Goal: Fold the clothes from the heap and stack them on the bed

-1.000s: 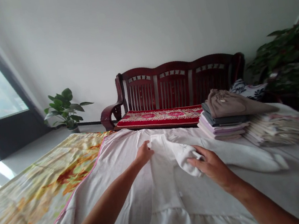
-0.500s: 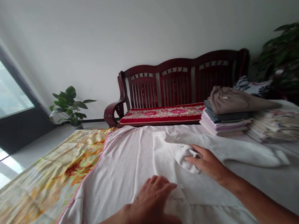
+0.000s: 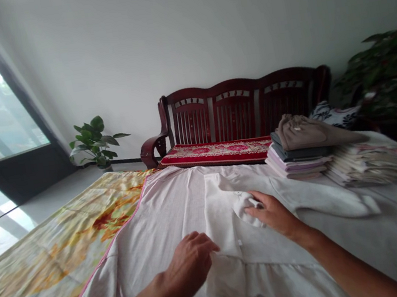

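A white long-sleeved top (image 3: 220, 221) with a ruffled hem lies on the pale sheet (image 3: 163, 210), one sleeve stretched out to the right. My right hand (image 3: 274, 214) grips the cuff of the other sleeve (image 3: 242, 207), which is folded across the body. At the left edge of the top, just above the ruffle, my left hand (image 3: 194, 260) has its fingers closed in a pinch on the fabric. Its fingertips are partly hidden.
Behind the top on the right stand folded clothes (image 3: 296, 167), with brown trousers (image 3: 302, 133) on them, beside a second pale stack (image 3: 372, 165). A yellow floral cloth (image 3: 69, 241) lies left. A dark red wooden bench (image 3: 234, 112) stands beyond.
My left hand has closed from an open spread and moved slightly left to the top's edge. The ruffled hem now lies flatter and shows more. My right hand keeps the cuff.
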The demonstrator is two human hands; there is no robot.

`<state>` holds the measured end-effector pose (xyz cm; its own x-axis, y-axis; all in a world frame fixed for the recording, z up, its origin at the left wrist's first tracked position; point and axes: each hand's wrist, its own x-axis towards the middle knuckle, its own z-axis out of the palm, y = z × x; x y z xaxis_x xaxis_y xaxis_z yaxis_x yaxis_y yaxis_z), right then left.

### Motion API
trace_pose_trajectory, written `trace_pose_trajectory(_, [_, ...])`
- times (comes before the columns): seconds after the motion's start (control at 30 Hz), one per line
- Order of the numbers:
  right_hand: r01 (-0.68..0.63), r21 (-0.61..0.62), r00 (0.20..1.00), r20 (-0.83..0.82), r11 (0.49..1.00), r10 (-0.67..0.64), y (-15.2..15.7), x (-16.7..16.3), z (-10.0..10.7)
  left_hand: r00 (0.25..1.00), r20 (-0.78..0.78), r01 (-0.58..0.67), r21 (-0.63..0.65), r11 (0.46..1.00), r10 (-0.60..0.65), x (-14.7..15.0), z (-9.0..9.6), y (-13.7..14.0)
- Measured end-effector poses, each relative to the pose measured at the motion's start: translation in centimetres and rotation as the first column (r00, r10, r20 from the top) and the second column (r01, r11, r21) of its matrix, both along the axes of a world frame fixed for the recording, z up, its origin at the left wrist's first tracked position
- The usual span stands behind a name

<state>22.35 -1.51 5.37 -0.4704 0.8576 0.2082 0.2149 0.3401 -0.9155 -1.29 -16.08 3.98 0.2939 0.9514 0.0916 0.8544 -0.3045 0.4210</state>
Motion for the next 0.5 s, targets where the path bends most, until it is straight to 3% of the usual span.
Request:
trace_pose_trajectory(0.1, [-0.010, 0.065, 0.997, 0.071, 0.998, 0.006, -0.6, -0.2, 0.2, 0.997, -0.039, 0.069, 0.044, 0.997, -0.067, 0.6, -0.4, 0.4])
trace_pose_trajectory(0.2, [-0.002, 0.134, 0.982, 0.185, 0.991, -0.023, -1.6, -0.4, 0.2, 0.989, -0.095, 0.108, -0.061, 0.992, -0.114, 0.7, -1.7, 0.3])
trace_pose_trajectory(0.3, [-0.040, 0.201, 0.970, 0.242, 0.979, -0.011, -2.7, -0.6, -0.3, 0.991, -0.010, 0.132, -0.097, 0.987, -0.133, -0.1, -2.3, 0.7])
trace_pose_trajectory(0.4, [-0.065, 0.282, 0.967, 0.256, 0.957, -0.009, -3.4, -1.1, -1.1, 0.960, 0.277, -0.024, -0.091, 0.996, 0.048, -1.2, -1.9, 3.0])
trace_pose_trajectory(0.43, [-0.070, 0.303, 0.965, 0.263, 0.950, -0.013, -3.6, -1.3, -1.3, 0.907, 0.393, -0.111, -0.121, 0.986, 0.150, -1.4, -1.6, 4.3])
trace_pose_trajectory(0.5, [-0.077, 0.320, 0.960, 0.279, 0.944, -0.016, -3.7, -1.8, -1.6, 0.716, 0.604, -0.240, -0.257, 0.936, 0.349, -1.7, -1.1, 7.3])
